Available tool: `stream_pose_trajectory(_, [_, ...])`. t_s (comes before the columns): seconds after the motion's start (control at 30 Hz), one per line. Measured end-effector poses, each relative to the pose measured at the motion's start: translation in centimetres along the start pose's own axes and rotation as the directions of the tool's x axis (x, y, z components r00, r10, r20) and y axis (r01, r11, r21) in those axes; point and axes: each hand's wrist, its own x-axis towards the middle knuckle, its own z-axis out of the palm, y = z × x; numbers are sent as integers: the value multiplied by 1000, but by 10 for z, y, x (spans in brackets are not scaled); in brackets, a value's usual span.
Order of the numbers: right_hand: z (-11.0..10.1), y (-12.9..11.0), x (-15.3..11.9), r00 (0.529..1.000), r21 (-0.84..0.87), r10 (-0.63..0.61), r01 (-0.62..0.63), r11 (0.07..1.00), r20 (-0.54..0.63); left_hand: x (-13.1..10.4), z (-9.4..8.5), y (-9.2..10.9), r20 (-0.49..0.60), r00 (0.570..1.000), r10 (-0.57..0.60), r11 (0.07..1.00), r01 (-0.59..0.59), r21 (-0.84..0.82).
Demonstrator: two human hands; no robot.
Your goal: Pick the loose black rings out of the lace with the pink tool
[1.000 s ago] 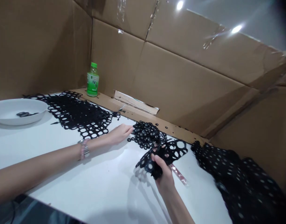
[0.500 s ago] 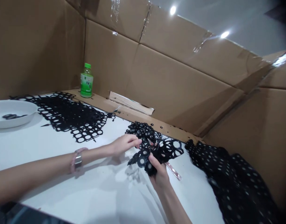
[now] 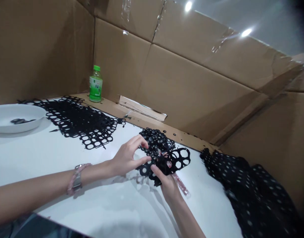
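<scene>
My right hand (image 3: 168,185) grips a crumpled black sheet with round holes (image 3: 180,159), held above the white table. Close to its left side is my left hand (image 3: 128,157), its thumb and fingers apart in a curved shape with nothing between them. Behind both hands lies a heap of small black ring pieces (image 3: 155,138) at the table's back edge. A pinkish, shiny strip (image 3: 181,185) shows just beyond my right hand. Part of the held sheet is hidden by my right thumb and palm.
Black lattice sheets (image 3: 80,120) lie back left, beside a white bowl (image 3: 40,114) with dark pieces in it. A green bottle (image 3: 95,86) stands by the cardboard wall (image 3: 191,86). Dotted black material (image 3: 251,188) is piled at the right.
My left hand's fingers have opened and spread apart beside the sheet. The held sheet has turned and bunched up, with its holed end now raised to the right. The view has shifted slightly.
</scene>
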Motion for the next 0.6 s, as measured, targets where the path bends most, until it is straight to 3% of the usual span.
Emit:
stream_pose_trajectory(0.07, [1, -9, -1, 999, -129, 24, -19, 991, 44, -2, -1, 2, 87, 995, 49, 998, -51, 28])
stream_pose_trajectory(0.17, [3, -20, -2, 996, -230, 27, -6, 973, 87, -4, 2, 7, 268, 963, 13, 1000, -12, -5])
stream_pose_trajectory(0.27, [4, -18, -3, 998, -225, 35, -24, 974, 43, -4, 6, 10, 314, 949, 17, 995, 16, -103])
stream_pose_trajectory(0.33, [3, -11, -4, 997, -150, 65, -60, 987, 28, -1, 7, 6, 272, 962, -17, 984, 65, -166])
stream_pose_trajectory(0.4, [1, -5, -5, 997, -13, 77, -77, 997, 27, 5, 4, -7, 204, 967, -151, 946, 201, -256])
stream_pose_trajectory(0.5, [1, -6, -4, 999, 284, 50, -44, 958, -15, 19, -9, -37, 45, 912, -409, 818, 388, -425])
stream_pose_trajectory(0.53, [2, -9, -4, 998, 384, 50, -34, 922, -31, 25, -14, -47, -28, 894, -447, 809, 391, -440])
stream_pose_trajectory(0.6, [3, -16, -2, 996, 547, 89, -60, 835, -26, 36, -20, -63, -87, 912, -401, 870, 349, -349])
